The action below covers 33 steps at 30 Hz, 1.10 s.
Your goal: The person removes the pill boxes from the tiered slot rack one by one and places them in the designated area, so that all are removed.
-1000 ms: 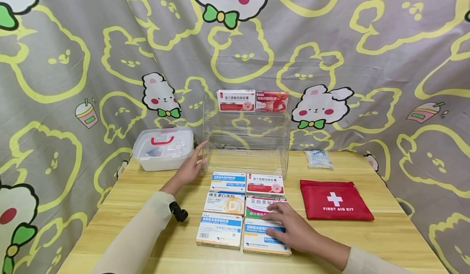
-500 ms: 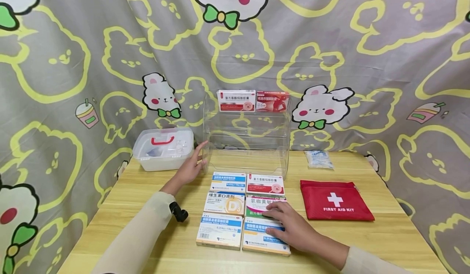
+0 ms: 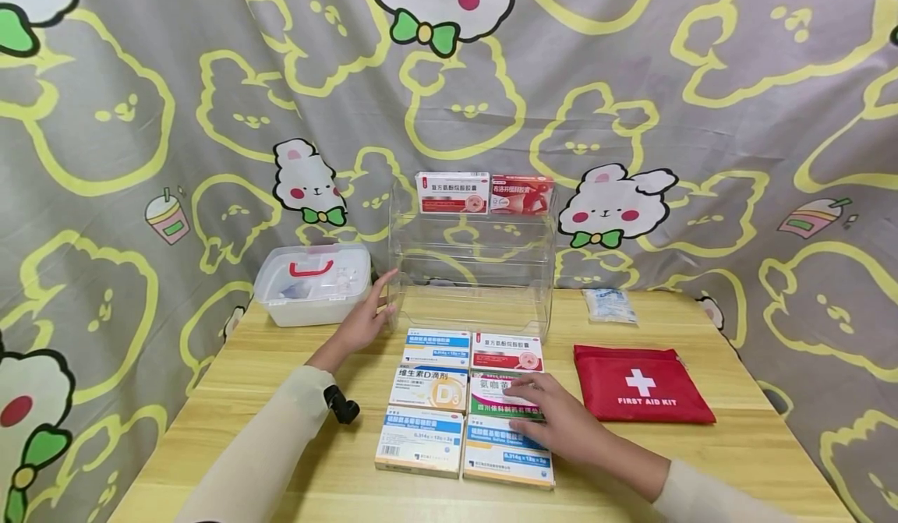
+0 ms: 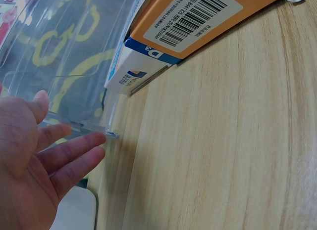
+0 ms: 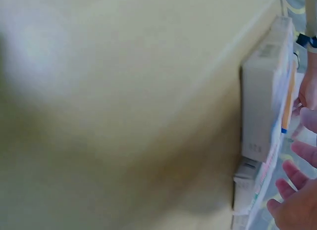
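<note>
My left hand (image 3: 361, 320) touches the left side of a clear tiered display rack (image 3: 470, 305), fingers extended; the left wrist view shows the fingertips at the rack's edge. My right hand (image 3: 561, 422) hovers over the right column of medicine boxes, fingers loosely bent, above the green-and-white box (image 3: 491, 404) and the blue-and-white box (image 3: 498, 464). The right wrist view shows it apart from the box tops. Beyond lies a red-and-white box (image 3: 501, 348). The left column has a vitamin D box (image 3: 421, 386) between two blue-and-white boxes. On the rack's top tier stand a white-and-red box (image 3: 449, 193) and a red box (image 3: 522, 196).
A lidded plastic case (image 3: 309, 293) with a red handle stands left of the rack. To the right lie a red first aid pouch (image 3: 641, 398) and a small clear packet (image 3: 610, 305). A patterned curtain (image 3: 617, 55) hangs behind the table.
My right hand has drawn slightly right and up, uncovering more of the green-and-white box. The near right blue-and-white box shifted slightly left. My left hand stays at the rack.
</note>
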{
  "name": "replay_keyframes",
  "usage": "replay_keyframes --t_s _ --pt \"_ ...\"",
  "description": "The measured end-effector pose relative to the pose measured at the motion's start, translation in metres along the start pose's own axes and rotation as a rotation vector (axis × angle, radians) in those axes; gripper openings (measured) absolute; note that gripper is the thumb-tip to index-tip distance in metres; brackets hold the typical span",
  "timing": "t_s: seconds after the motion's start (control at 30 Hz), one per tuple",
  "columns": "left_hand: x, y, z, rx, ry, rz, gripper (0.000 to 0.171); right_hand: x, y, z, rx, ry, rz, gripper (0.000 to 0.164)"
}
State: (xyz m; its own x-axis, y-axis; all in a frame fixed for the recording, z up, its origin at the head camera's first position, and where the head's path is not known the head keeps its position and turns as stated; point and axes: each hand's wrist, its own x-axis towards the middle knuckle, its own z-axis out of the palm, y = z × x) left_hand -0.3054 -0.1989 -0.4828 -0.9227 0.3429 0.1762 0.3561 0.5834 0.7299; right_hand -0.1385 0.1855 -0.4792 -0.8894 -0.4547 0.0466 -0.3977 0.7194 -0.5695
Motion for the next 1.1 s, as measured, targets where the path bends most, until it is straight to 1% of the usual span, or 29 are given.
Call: replay_keyframes --t_s 0.23,0.33,0.47,0.6,0.77,1.1 --pt "0.0 0.0 0.001 0.0 0.002 -0.005 0.076 0.019 -0.003 -0.019 -0.018 0.072 -0.009 0.051" --pt "0.0 0.0 0.001 0.001 0.001 -0.008 0.077 0.029 -0.005 -0.029 0.002 0.097 -0.025 0.05" --pt "0.0 0.001 0.0 0.006 0.0 -0.006 0.077 0.044 -0.007 -0.043 0.02 0.135 -0.083 0.05" --pt "0.0 0.0 0.0 0.01 0.002 -0.001 0.076 0.06 -0.01 -0.059 0.001 0.168 -0.117 0.049" --pt "0.0 0.0 0.0 0.003 0.0 0.002 0.075 0.079 -0.018 -0.078 -0.03 0.186 -0.116 0.05" --pt "0.0 0.0 -0.003 0.011 -0.011 0.004 0.079 0.117 -0.028 -0.107 -0.07 0.2 -0.137 0.052"
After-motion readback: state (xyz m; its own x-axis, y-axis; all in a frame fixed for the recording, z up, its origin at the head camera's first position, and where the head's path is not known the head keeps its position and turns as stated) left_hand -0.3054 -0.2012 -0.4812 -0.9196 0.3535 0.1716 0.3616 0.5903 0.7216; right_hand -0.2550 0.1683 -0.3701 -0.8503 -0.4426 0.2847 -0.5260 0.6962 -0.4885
